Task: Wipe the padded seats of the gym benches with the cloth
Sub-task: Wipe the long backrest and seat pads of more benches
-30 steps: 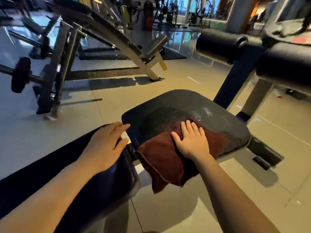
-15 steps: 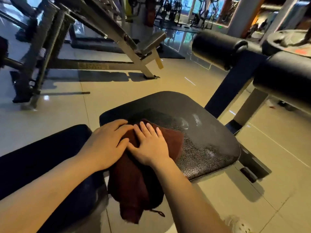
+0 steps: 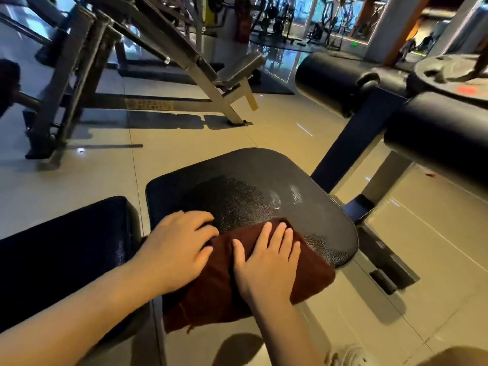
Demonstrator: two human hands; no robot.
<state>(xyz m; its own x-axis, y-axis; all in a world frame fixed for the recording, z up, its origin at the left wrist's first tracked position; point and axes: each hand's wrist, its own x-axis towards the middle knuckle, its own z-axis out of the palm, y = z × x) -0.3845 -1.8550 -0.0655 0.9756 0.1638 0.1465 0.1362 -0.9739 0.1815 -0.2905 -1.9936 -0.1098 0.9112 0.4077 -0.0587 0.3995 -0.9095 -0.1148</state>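
I see my right hand (image 3: pixel 266 262) pressing flat, fingers straight, on the brown cloth (image 3: pixel 311 270) at the seat's (image 3: pixel 264 180) near edge, lower centre of frame. My left hand (image 3: pixel 174 249) rests flat beside it, fingertips touching the cloth.

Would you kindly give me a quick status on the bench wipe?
Right hand flat on brown cloth. Left hand resting at its left edge. Cloth on seat pad, draping over the near edge. Nothing blocking the pad.

Glossy beige tiled floor (image 3: pixel 184 143); grey steel weight machine (image 3: pixel 163 56) behind; lit windows (image 3: pixel 301 14) far back; pillar (image 3: pixel 388 25) right.
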